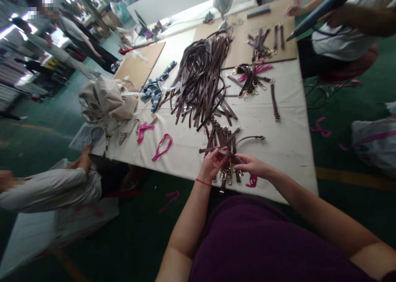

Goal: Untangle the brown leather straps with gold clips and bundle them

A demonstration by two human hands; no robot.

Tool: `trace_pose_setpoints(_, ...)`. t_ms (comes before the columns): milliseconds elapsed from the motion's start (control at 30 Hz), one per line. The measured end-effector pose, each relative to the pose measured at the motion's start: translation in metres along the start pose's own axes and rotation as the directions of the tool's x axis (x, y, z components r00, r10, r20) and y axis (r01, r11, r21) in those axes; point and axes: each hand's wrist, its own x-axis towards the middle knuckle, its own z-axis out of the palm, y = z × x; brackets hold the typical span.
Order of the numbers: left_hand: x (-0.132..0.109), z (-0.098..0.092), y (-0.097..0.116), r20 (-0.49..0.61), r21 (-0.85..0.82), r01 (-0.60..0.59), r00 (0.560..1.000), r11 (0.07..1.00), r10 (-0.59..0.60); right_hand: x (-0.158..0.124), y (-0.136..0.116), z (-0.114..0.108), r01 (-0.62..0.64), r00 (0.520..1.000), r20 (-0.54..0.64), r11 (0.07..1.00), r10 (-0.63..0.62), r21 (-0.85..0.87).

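Between my two hands, near the front edge of the table, a dark brown strap [229,153] is stretched. My left hand [213,163], with a red string at its wrist, is closed around one end of it. On the other end my right hand [252,165] pinches with thumb and fingers. Beneath and behind the hands lies a pile of short brown straps [221,135] with metal buckles and clasps. A single strap [250,137] curves out to the right of that pile. Pink ribbon [253,180] rests just below my right hand.
Farther back on the table [287,150] lies a large heap of long brown straps [201,71]. Buckled straps [252,82] lie to its right, blue rolled pieces [154,88] and a beige fabric bag [108,100] to its left. Co-workers sit at both sides; one holds a grey tool [321,12].
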Motion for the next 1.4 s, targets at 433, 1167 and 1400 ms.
trace_pose_setpoints(433, 0.011, -0.009, -0.004, -0.089, 0.073, -0.095, 0.991, 0.993, 0.101, -0.007, -0.009, -0.009, 0.004, 0.998, -0.065, 0.984, 0.008, 0.180)
trace_pose_setpoints(1167, 0.006, 0.012, -0.019, -0.046, 0.319, -0.141, 0.985, 0.937, 0.164, 0.000, 0.009, 0.005, -0.117, 0.980, -0.097, 0.899, 0.174, 0.422)
trace_pose_setpoints(1400, 0.008, 0.011, -0.023, -0.041, 0.322, -0.151, 0.984, 0.935, 0.173, 0.000, 0.014, 0.007, -0.100, 0.978, -0.136, 0.929, 0.157, 0.358)
